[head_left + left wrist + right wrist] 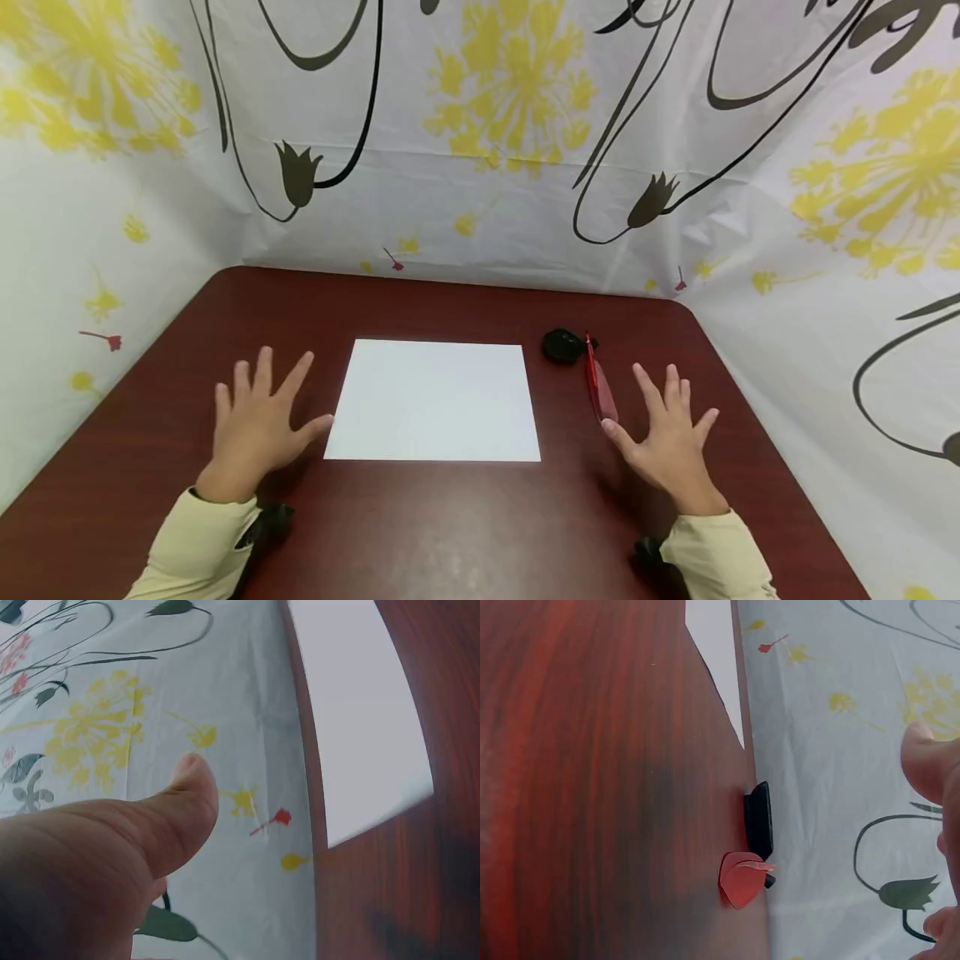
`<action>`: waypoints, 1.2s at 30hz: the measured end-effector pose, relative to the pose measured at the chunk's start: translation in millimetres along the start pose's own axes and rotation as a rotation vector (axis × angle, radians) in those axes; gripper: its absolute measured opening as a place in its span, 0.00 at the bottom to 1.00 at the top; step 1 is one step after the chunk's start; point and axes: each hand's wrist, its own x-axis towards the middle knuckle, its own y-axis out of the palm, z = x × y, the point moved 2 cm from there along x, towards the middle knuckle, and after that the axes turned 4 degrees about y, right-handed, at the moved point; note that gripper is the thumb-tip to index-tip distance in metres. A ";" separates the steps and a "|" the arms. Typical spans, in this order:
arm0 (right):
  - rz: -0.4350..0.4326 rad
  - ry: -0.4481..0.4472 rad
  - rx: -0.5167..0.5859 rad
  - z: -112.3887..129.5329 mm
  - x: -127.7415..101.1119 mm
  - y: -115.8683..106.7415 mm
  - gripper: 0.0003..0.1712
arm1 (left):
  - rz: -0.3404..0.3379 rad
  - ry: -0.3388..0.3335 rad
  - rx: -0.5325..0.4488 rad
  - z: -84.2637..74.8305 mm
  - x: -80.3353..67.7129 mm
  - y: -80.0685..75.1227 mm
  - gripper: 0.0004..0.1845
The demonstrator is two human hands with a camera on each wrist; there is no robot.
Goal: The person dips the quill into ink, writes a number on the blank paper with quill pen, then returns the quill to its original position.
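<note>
Your L hand + R hand, fingers spread; hasty R reach may knock red item twd far edge of table.

You sit in a makeshift screened booth: flower-printed sheeting encloses the wood-grained table far, left and right.

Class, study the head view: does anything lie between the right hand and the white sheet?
Yes: a red folded piece lies on the table between the right hand and the white sheet, its near end by the thumb in that view. A black object sits farther back.
</note>
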 end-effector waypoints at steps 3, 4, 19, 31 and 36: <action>-0.017 -0.030 0.081 -1.0 6.1 1.2 0.47 | 0.076 0.044 -0.082 -5.9 2.7 10.2 0.47; -0.024 -0.044 0.104 -1.2 8.4 1.8 0.46 | 0.105 0.061 -0.111 -8.0 3.5 13.7 0.47; -0.068 -0.156 0.133 -13.5 36.0 10.8 0.33 | 0.246 0.115 -0.256 -13.1 3.5 47.9 0.42; 0.013 -0.118 0.099 -36.6 51.4 28.4 0.25 | 0.296 0.179 -0.250 -4.4 -0.8 51.6 0.29; 0.046 -0.148 0.076 -42.6 59.6 30.6 0.23 | 0.280 0.183 -0.256 -2.1 -1.0 50.0 0.26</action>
